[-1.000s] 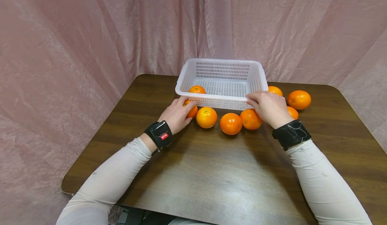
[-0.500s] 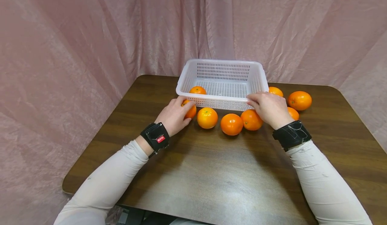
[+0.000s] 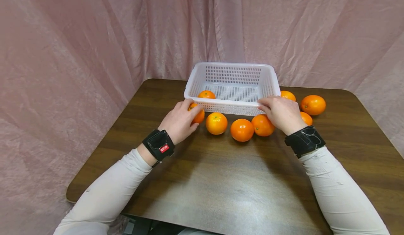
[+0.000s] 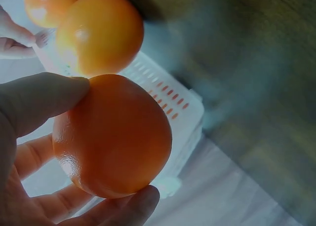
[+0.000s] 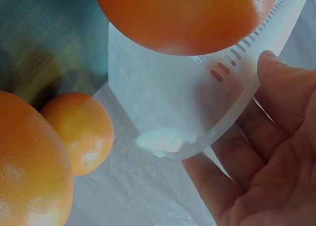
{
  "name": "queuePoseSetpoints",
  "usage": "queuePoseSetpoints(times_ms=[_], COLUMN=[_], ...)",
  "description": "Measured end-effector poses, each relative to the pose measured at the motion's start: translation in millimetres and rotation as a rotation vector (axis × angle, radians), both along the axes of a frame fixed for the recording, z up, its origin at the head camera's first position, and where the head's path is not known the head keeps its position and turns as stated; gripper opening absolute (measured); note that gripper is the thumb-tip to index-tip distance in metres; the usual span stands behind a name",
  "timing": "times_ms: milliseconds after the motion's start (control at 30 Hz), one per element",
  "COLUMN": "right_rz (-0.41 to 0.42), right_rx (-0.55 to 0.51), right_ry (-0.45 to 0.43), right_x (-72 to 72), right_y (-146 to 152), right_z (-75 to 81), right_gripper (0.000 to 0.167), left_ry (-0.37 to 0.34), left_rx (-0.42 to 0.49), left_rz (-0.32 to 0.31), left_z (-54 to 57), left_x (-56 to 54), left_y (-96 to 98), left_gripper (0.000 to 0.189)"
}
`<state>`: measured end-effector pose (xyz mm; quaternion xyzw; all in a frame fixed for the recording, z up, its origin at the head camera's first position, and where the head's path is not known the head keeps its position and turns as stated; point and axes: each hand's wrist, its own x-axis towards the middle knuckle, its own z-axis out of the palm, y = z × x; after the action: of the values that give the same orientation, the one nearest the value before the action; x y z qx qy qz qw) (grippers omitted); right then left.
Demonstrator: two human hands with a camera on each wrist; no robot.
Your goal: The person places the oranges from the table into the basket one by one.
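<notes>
My left hand (image 3: 180, 120) grips an orange (image 4: 113, 137) with thumb and fingers curled round it, close to the front left corner of a white plastic basket (image 3: 233, 102). Over at the front right corner, my right hand (image 3: 282, 113) pinches the basket's rim (image 5: 222, 124) between thumb and fingers. One orange (image 3: 206, 94) lies inside the basket at its left end. In front of the basket sit three more: an orange (image 3: 216, 123) beside the left hand, an orange (image 3: 242, 130) near the middle, and an orange (image 3: 263, 125) below the right hand.
Right of the basket lie an orange (image 3: 313, 105), an orange (image 3: 288, 95) partly behind the right hand, and another orange (image 3: 306, 118) by the wrist. The wooden table (image 3: 202, 179) ends at a pink curtain (image 3: 110, 28) behind.
My left hand and forearm have shifted slightly left and toward me, with the orange drifting slightly left. The right hand and basket stay nearly where they were.
</notes>
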<state>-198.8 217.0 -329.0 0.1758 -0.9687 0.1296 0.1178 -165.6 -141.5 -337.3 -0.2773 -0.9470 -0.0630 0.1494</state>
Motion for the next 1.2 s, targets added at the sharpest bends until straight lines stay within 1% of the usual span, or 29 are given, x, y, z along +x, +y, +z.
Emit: queuePoseSetpoints(times_ms=[100, 267, 533, 733, 967, 1200], right_rz=[-0.001, 0.002, -0.004, -0.001, 0.000, -0.001], right_rx=[0.002, 0.001, 0.002, 0.002, 0.008, 0.004], right_ry=[-0.001, 0.000, -0.006, 0.001, 0.007, 0.004], right_x=[-0.6, -1.5, -0.8, -0.8, -0.2, -0.3], right_y=[0, 0, -1, 0, 1, 0], right_z=[-0.5, -1.3, -0.5, -0.8, -1.7, -0.8], right_gripper=[0.023, 0.023, 0.024, 0.024, 0.022, 0.023], left_ry=[0.026, 0.048, 0.080, 0.079, 0.126, 0.130], left_rx=[-0.003, 0.009, 0.049, 0.055, 0.086, 0.110], left_rz=[-0.007, -0.017, -0.019, -0.014, -0.041, -0.047], left_z=[3.7, 9.3, 19.6, 26.1, 34.4, 39.5], left_x=[2.9, 7.1, 9.0, 7.4, 3.7, -2.1], left_y=[-0.4, 0.0, 1.5, 3.8, 6.4, 8.2], left_gripper=[0.056, 0.054, 0.055, 0.054, 0.051, 0.049])
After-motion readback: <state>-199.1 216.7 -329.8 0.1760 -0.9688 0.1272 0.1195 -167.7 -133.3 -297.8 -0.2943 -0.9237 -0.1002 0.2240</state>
